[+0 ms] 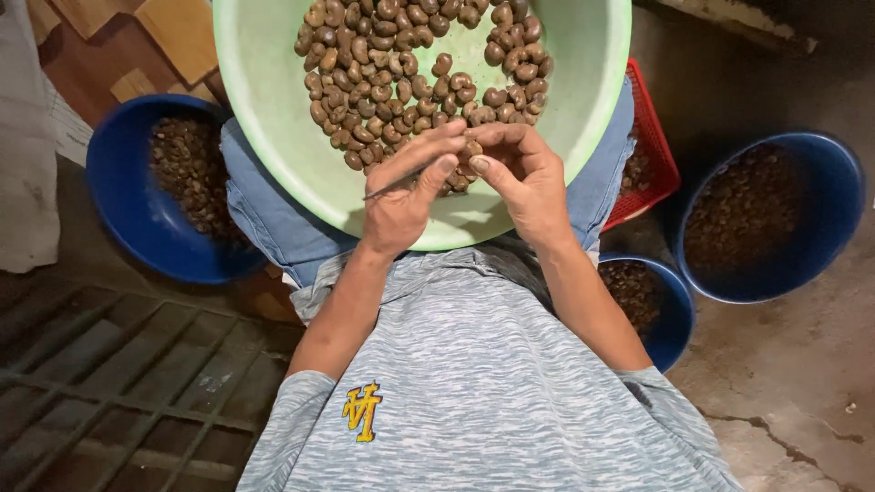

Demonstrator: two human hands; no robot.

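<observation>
Right now we are holding both hands together over the near rim of the pale green basin point(264, 100) that is resting on our lap. Our left hand point(406, 196) is pinching a thin metal pick point(394, 187) between thumb and fingers, its point sticking out to the left. Our right hand point(524, 178) is curling closed around a single brown cashew nut point(471, 148), gripping it with the fingertips just beside the tip of the left thumb, so the two hands are touching over the nut. A heap of cashews point(415, 68) is filling the far part of the basin, well spread and reaching down to our fingers.

Around us we are seeing a blue tub point(123, 196) on the left holding darker bits, and a larger blue tub point(834, 214) on the right with similar dark contents. A smaller blue bowl point(676, 319) is sitting near our right elbow, and a red plastic basket point(654, 150) is peeking out from behind the basin's right edge. We are sitting above a concrete floor point(784, 392), with a metal grate point(118, 383) lying to our left.
</observation>
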